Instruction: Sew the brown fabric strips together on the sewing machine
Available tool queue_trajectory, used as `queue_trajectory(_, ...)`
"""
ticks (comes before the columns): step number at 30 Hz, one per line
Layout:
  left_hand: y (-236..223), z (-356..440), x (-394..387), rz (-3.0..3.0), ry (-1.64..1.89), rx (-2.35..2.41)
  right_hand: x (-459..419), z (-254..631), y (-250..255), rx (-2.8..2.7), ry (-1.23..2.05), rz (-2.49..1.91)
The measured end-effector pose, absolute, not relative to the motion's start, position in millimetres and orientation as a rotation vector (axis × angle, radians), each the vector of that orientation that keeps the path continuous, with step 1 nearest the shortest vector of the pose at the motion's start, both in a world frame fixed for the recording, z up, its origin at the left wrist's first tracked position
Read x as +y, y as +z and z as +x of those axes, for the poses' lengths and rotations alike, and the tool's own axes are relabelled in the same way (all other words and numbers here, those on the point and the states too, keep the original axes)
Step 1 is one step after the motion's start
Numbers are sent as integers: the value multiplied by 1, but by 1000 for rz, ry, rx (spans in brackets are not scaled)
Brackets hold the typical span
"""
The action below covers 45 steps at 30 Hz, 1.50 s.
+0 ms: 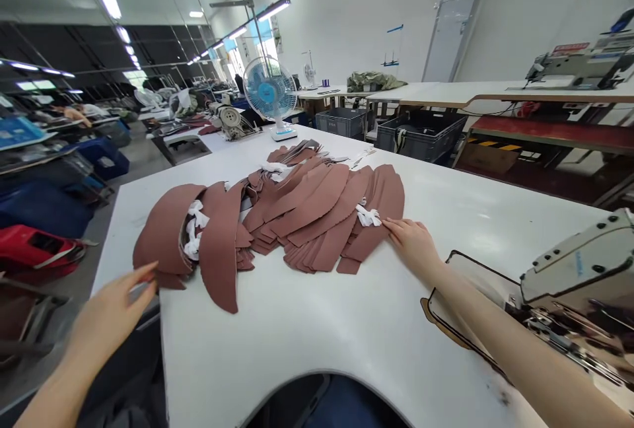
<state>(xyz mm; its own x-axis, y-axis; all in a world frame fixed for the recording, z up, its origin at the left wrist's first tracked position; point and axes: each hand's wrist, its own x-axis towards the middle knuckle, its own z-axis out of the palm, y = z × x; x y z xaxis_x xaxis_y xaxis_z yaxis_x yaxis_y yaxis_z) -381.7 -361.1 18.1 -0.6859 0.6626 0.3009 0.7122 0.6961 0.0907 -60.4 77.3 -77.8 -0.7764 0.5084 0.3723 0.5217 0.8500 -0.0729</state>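
Brown curved fabric pieces (312, 197) lie in overlapping stacks on the white sewing table (297, 329). Knotted white cloth strips bind some of them, one around the left bundle (166, 226) and another at the right side. My right hand (413, 243) reaches to the right stack, its fingers pinched at the end of the white cloth strip (368, 216) there. At the table's left edge, my left hand (111, 312) is blurred, thumb and fingers apart, holding nothing. Its fingertips come close to the lower edge of the left bundle; whether they touch I cannot tell.
A sewing machine (584, 263) stands at the right, beside my right forearm. A blue-and-white fan (270, 91) stands at the table's far end. Grey crates (421, 137) sit beyond the far edge. A curved cutout (324, 375) is nearest my body.
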Motion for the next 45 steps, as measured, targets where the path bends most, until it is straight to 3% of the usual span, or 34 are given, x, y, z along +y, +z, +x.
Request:
queue_trajectory(7, 42, -408, -108, -1419, -375, -2590, -4, 32, -87, -2700, -171, -388)
queue_trajectory(12, 20, -432, -26, -1382, -194, -2761, -47, 77, -82, -2660, -394, -77)
queue_trajectory(15, 16, -436, -16, -1326, -80, -2820, -52, 83, -83, -2603, -414, -81)
queue_trajectory(23, 69, -393, -6, -1340, 32, -2582, -61, 83, -84, -2735, 33, -573)
queue_trajectory(31, 76, -353, -11, -1416, 336, -2548, -66, 90, -82, -2776, 201, -702)
queue_trajectory(37, 106, -320, -11, -1441, 262, -2278, -65, 95, -73, -2722, 340, -806)
queue_trajectory(40, 88, -270, -17, -1764, 157, -2070, -67, 94, -71, -2761, 311, -853)
queue_trajectory(45, 16, -200, -54, -2328, 240, -1937, -82, 93, -72, -2861, 143, -852)
